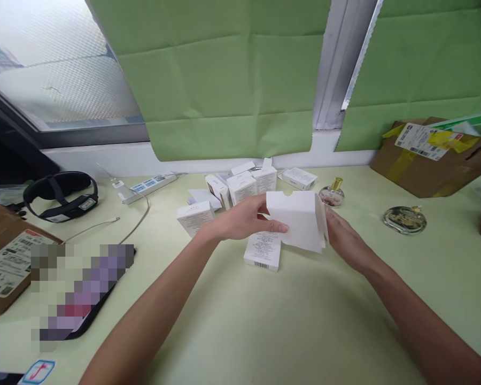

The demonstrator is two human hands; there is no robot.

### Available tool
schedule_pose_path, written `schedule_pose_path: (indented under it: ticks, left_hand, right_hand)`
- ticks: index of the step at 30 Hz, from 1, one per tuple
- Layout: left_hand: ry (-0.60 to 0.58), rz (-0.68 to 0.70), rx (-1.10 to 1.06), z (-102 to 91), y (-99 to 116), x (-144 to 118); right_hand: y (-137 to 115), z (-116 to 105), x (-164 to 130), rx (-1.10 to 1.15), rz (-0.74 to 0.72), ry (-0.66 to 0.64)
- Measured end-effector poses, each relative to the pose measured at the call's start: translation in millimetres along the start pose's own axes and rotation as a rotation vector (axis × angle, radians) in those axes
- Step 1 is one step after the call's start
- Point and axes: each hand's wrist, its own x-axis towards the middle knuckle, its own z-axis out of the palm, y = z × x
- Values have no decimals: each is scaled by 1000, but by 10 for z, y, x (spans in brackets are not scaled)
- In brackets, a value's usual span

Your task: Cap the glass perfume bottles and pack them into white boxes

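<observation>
Both my hands hold a white folded cardboard box blank [300, 219] above the pale green table [264, 321]. My left hand [244, 218] grips its left edge with thumb and fingers. My right hand [344, 238] supports its right side from behind. Directly below lies a small white printed box [263, 251] flat on the table. Several more small white boxes [240, 187] stand in a cluster just behind my hands.
A round perfume bottle with a gold cap [332, 194] and a flat round glass bottle [404, 219] sit to the right. Brown cartons stand at far right [425, 166] and far left [4, 256]. A black headband [60, 195], a power strip [148, 187] and a cable lie at left.
</observation>
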Motion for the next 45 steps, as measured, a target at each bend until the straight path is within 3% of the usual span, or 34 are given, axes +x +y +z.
schedule_pose_path:
  ticks: [2, 5, 8, 14, 18, 24, 33, 37, 42, 45]
  left_hand:
    - [-37, 56, -57, 14, -2, 6]
    - [-14, 86, -58, 29, 3, 14]
    - [36, 43, 28, 38, 17, 20]
    - [105, 49, 67, 117, 11, 36]
    - [194, 20, -12, 213, 15, 54]
    - [199, 80, -158, 226, 104, 56]
    - [238, 148, -38, 182, 47, 72]
    - [181, 139, -25, 148, 70, 66]
    - [161, -39, 309, -21, -82, 28]
    - [10, -260, 567, -124, -297, 24]
  right_hand:
    - [-1, 30, -36, 136, 98, -187]
    - [-17, 85, -94, 289, 121, -431]
    - [-39, 139, -121, 327, 108, -503]
    - [-53, 220, -126, 352, 83, -367]
    - [4, 253, -137, 436, 92, -292]
    - [22, 265, -86, 446, 97, -106]
    - [33, 229, -117, 391, 66, -109]
    - [27, 223, -112, 423, 93, -128]
    - [-51, 143, -68, 410, -21, 20]
    - [-76, 88, -47, 384, -86, 75]
